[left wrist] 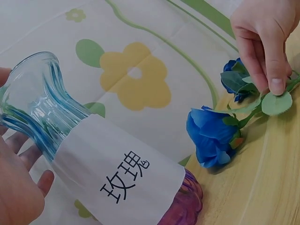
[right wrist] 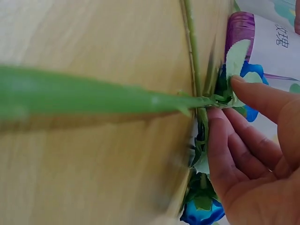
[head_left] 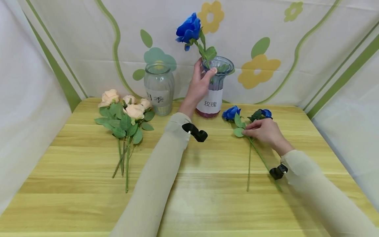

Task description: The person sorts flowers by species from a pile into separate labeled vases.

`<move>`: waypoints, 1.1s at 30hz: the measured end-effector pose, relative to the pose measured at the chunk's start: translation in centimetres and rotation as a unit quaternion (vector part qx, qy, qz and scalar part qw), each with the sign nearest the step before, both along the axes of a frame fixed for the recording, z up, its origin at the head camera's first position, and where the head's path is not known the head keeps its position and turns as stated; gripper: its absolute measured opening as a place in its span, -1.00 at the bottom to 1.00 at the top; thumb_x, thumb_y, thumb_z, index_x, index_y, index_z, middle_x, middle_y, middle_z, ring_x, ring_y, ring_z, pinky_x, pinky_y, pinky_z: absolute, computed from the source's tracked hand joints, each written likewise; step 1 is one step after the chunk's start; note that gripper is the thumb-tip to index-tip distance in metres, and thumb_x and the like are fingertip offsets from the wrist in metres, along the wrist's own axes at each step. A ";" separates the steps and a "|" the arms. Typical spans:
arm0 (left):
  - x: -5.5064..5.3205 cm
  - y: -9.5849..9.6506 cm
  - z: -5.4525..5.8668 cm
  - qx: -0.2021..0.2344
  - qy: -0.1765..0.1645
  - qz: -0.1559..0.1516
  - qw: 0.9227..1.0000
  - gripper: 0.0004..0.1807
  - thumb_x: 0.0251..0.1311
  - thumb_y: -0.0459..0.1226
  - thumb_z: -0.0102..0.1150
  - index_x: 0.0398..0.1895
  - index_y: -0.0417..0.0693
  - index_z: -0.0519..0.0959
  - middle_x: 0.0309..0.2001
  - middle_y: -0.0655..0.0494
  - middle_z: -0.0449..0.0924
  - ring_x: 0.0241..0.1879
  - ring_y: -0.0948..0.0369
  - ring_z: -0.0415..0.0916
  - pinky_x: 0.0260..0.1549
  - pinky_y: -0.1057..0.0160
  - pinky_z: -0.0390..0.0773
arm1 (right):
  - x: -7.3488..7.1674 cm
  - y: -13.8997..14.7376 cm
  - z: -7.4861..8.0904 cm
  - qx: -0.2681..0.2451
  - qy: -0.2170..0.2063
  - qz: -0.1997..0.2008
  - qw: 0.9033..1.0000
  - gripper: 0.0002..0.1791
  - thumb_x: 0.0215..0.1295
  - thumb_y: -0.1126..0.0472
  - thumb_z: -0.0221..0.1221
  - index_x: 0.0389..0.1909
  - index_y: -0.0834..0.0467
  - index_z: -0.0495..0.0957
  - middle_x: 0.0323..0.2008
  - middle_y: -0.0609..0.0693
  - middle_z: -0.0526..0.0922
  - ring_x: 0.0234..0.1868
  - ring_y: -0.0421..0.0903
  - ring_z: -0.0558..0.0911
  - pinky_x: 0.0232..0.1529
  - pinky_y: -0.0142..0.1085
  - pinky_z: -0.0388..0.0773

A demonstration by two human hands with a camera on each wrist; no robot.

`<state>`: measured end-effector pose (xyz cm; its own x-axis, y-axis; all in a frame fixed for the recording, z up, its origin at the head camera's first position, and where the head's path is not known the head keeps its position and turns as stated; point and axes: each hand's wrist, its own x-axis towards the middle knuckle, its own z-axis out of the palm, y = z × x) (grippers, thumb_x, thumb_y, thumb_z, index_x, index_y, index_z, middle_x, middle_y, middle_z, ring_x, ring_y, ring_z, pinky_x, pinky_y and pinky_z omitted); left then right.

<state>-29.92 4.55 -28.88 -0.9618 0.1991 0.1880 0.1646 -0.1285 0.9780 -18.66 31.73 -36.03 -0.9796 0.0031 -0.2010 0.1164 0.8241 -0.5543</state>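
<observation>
My left hand (head_left: 199, 85) grips the flared neck of a bluish glass vase (head_left: 219, 82), its thumb at the rim. A white label (left wrist: 124, 173) wraps the vase, whose base is purplish. One blue rose (head_left: 189, 29) stands in this vase, leaning left above the hand. On the table, my right hand (head_left: 266, 133) pinches the leafy upper stem of a blue rose (head_left: 232, 113) between thumb and fingers. Its green stem (right wrist: 93, 93) runs close past the right wrist camera. Another blue rose (head_left: 266, 113) lies just behind that hand, partly hidden by it.
A second, clear glass vase (head_left: 160, 82) with a labelled front stands to the left. Several peach roses (head_left: 134, 112) with leafy stems lie on the wooden table (head_left: 207, 197) at left. A patterned cloth backdrop (head_left: 88, 39) rises right behind the vases.
</observation>
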 end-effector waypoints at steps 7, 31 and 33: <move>0.1 0.0 0.0 -0.001 0.002 0.002 1.000 -0.19 0.58 -0.03 0.09 0.73 0.36 -0.07 0.70 0.16 0.09 0.65 0.08 0.16 0.63 -0.08 0.20 | -0.1 -0.1 -0.4 0.006 -0.003 0.001 1.000 -0.49 0.31 -0.18 0.44 0.07 0.11 0.78 0.15 0.24 0.75 0.12 0.20 0.68 0.10 0.06 0.67; 0.1 0.4 0.1 -0.001 0.008 0.003 1.000 -0.19 0.57 -0.04 0.11 0.73 0.35 -0.05 0.69 0.15 0.13 0.63 0.06 0.21 0.61 -0.06 0.24 | -0.3 -0.5 -0.1 0.004 -0.034 -0.018 0.999 -0.59 0.32 -0.01 0.45 0.04 0.18 0.79 0.19 0.28 0.69 0.20 0.24 0.61 0.18 0.10 0.62; 0.1 0.5 0.1 -0.002 0.008 0.004 1.000 -0.19 0.57 -0.03 0.12 0.73 0.36 -0.05 0.68 0.15 0.14 0.63 0.05 0.21 0.61 -0.08 0.24 | -0.3 -0.5 0.0 -0.003 -0.033 -0.024 0.999 -0.59 0.33 0.00 0.44 0.07 0.18 0.78 0.22 0.29 0.67 0.23 0.26 0.59 0.20 0.11 0.62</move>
